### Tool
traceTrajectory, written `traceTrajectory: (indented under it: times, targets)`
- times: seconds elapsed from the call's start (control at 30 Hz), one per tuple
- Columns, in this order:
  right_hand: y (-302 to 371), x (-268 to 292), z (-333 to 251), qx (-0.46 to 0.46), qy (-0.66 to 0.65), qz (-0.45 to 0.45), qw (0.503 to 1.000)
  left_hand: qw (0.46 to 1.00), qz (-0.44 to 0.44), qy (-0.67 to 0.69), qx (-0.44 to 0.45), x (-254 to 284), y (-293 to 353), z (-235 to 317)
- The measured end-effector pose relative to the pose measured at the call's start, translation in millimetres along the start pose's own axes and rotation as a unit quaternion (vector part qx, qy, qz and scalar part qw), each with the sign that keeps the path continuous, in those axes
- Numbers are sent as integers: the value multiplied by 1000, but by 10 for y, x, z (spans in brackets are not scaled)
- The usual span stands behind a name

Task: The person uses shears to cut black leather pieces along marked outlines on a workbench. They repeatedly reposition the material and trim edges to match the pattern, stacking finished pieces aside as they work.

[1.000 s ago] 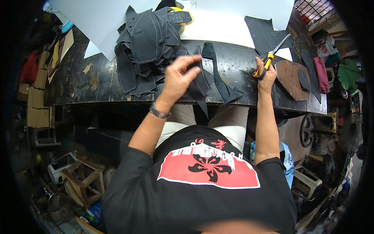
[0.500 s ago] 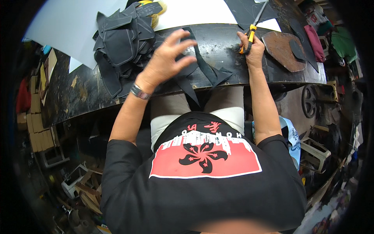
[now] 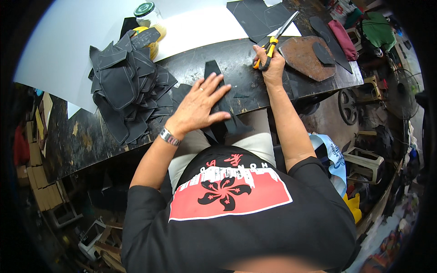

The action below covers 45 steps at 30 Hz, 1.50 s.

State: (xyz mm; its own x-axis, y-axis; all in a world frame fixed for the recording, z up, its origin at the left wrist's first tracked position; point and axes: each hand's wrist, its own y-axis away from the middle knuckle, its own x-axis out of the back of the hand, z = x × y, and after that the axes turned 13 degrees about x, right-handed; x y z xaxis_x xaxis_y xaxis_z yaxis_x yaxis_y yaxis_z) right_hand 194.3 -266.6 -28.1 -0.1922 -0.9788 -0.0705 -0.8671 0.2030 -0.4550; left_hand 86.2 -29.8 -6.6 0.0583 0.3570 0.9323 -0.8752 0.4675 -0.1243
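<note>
My right hand (image 3: 274, 72) is closed round the yellow-and-black handles of a pair of scissors (image 3: 272, 43), its blades pointing up and away to the right. My left hand (image 3: 198, 107) lies with fingers apart across a dark strip of sheet material (image 3: 212, 68) near the table's front edge. The strip's near end hangs past the edge over my lap. A small dark scrap (image 3: 240, 96) rests just right of it. To the left of this hand is a heaped pile of black cut pieces (image 3: 119, 82), some with pale outlines.
A glass jar (image 3: 150, 19) with a green lid stands behind the pile. A white sheet (image 3: 200, 34) covers the far table. Dark marked sheets (image 3: 259, 18) lie at the back. On the right is a worn brown board (image 3: 302, 61) with a dark piece (image 3: 322, 53) on it.
My left hand has come down from above the table onto the strip. The strip has shifted toward me, past the edge. My right hand keeps its hold on the scissors.
</note>
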Motion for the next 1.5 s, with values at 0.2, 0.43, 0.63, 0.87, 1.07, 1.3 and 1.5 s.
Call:
traceTrajectory:
  times: [0.2, 0.43, 0.63, 0.87, 1.07, 1.3, 1.5]
  targets:
    - [8, -8, 4, -5, 1, -18, 1000, 995, -35, 84, -42, 37, 135, 264]
    - [17, -44, -51, -6, -16, 4, 1000, 803, -182, 560, 88, 131, 155, 447]
    - [-36, -30, 15, -13, -25, 60, 998, 828, -14, 549, 110, 164, -495, 247]
    - [-104, -21, 103, 7, -32, 124, 992, 726, -95, 633, 250, -79, -1945, -164]
    - [-90, -22, 71, -8, -8, 87, 996, 624, -92, 731, 261, -481, -2426, -129]
    - [-91, -22, 78, -2, -57, 94, 994, 692, -43, 675, 252, -653, -2753, -10]
    - [-125, -20, 165, 26, -85, 162, 983, 880, 41, 416, 225, -713, -2544, -15]
